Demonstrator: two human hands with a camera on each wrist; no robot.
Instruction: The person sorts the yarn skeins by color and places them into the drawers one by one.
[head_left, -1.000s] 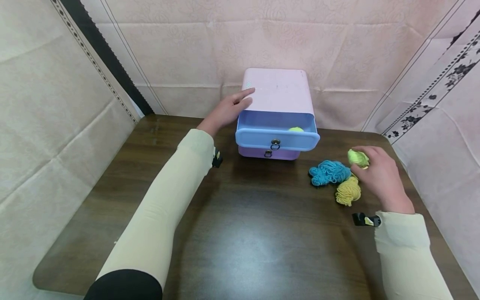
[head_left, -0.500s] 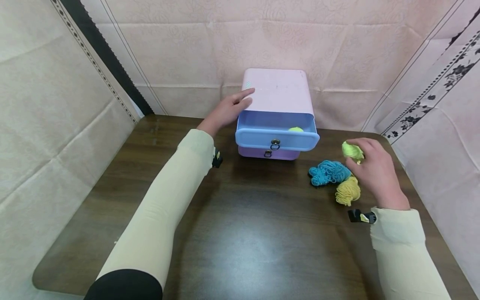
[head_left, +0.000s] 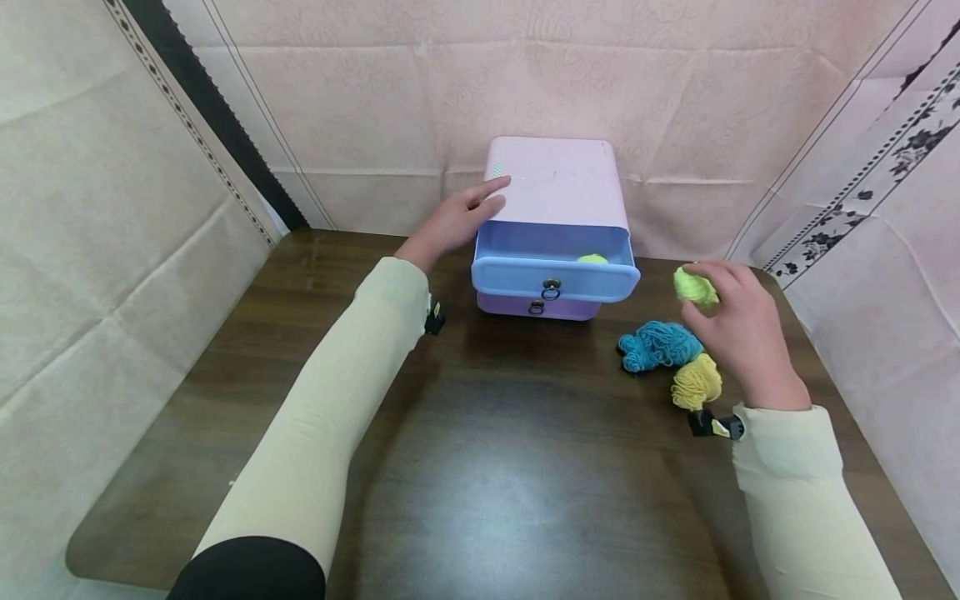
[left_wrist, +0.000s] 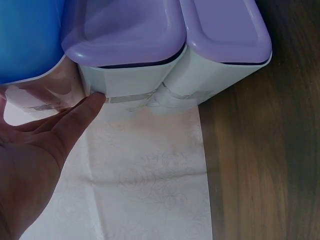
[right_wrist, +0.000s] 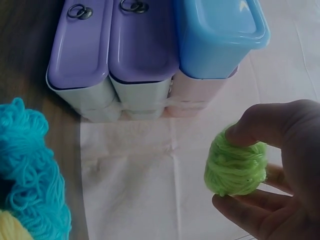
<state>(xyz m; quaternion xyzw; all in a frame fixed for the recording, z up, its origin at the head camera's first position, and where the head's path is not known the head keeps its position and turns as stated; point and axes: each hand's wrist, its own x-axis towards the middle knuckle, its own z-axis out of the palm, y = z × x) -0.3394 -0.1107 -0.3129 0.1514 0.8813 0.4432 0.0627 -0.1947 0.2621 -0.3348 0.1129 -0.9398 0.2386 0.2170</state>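
Observation:
My right hand [head_left: 742, 333] pinches a small light-green ball of yarn [right_wrist: 235, 162] between thumb and fingers, raised over the table's right side. Close by lie a blue skein of yarn [head_left: 658, 346] and a yellow ball of yarn [head_left: 697, 382]. My left hand [head_left: 453, 223] rests on the left edge of a small drawer unit [head_left: 555, 179], fingers extended along its top and side. The unit's blue top drawer [head_left: 517, 279] is pulled out, and part of another light-green ball [head_left: 592, 258] shows inside; the drawer front hides the rest.
Below the blue drawer, closed purple drawers [left_wrist: 125, 35] with ring pulls face me. The unit stands at the back of a dark wooden table [head_left: 480, 467], near a pale cloth backdrop [head_left: 360, 108]. Cloth also hangs along both sides.
My right hand has moved up and to the left in the head view, carrying the light-green ball away from the other yarn. The left hand and the drawer unit have stayed put.

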